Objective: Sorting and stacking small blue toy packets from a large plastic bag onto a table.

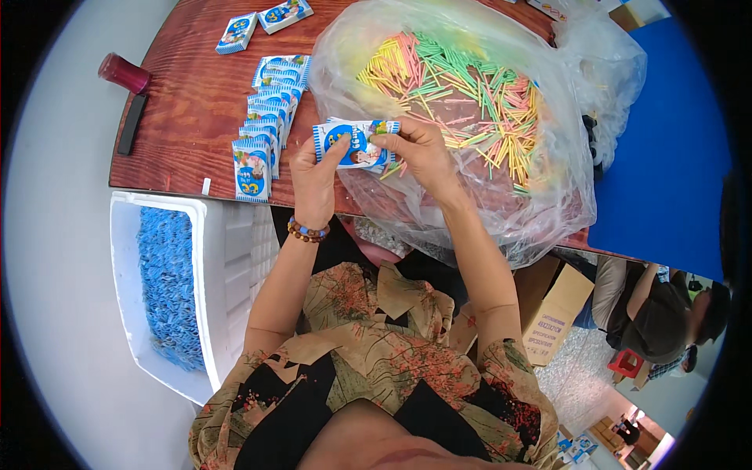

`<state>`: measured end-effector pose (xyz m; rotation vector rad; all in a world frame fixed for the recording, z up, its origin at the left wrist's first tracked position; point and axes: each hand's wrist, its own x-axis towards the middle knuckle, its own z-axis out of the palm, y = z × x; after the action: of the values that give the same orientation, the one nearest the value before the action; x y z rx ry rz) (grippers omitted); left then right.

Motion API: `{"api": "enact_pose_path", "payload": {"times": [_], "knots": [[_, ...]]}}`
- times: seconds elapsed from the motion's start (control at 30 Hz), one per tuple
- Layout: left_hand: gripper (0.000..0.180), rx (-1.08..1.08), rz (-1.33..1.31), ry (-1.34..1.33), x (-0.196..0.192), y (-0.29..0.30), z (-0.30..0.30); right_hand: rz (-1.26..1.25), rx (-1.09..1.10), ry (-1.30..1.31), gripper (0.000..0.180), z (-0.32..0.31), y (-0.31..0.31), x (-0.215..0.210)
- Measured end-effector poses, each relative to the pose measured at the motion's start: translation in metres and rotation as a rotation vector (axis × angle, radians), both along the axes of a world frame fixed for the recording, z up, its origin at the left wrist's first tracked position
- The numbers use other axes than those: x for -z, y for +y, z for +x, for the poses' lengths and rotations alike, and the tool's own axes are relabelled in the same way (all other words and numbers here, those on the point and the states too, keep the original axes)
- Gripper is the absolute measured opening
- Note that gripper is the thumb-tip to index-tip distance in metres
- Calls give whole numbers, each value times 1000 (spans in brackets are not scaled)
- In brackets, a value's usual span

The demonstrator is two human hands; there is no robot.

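Above the table's front edge, my left hand (315,176) and my right hand (425,160) grip the two ends of a small blue-and-white packet (358,146), thumbs on its printed face. More packet edges show behind it, so it seems to be a small stack; how many I cannot tell. Left of my left hand lies an overlapping row of similar packets (252,168). Beyond my right hand, thin pink, green and yellow sticks (470,86) lie scattered on a spread clear plastic bag (548,223). A few stick ends poke out just below the held packet.
Two small blue-and-white boxes (236,34) lie at the far left of the red-brown table (184,102). Near its left edge are a dark red cup (124,73) and a black bar (132,125). A white foam box (200,290) holds blue pieces. Other people (666,313) are at right.
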<state>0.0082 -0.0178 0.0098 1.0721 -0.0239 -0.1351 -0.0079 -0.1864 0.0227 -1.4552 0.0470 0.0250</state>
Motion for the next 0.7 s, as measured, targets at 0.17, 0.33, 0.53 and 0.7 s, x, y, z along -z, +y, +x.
{"api": "enact_pose_path", "payload": {"times": [0.17, 0.33, 0.53, 0.7], "knots": [[13, -36, -32, 27, 7, -3, -7, -22, 65, 3, 13, -7, 2, 12], [14, -21, -48, 50, 6, -5, -10, 88, 63, -109, 12, -6, 4, 19], [15, -28, -66, 94, 11, -6, -11, -52, 103, -44, 13, -13, 6, 13], [18, -32, -101, 152, 12, -4, -11, 29, 138, -142, 16, -23, -11, 1]]}}
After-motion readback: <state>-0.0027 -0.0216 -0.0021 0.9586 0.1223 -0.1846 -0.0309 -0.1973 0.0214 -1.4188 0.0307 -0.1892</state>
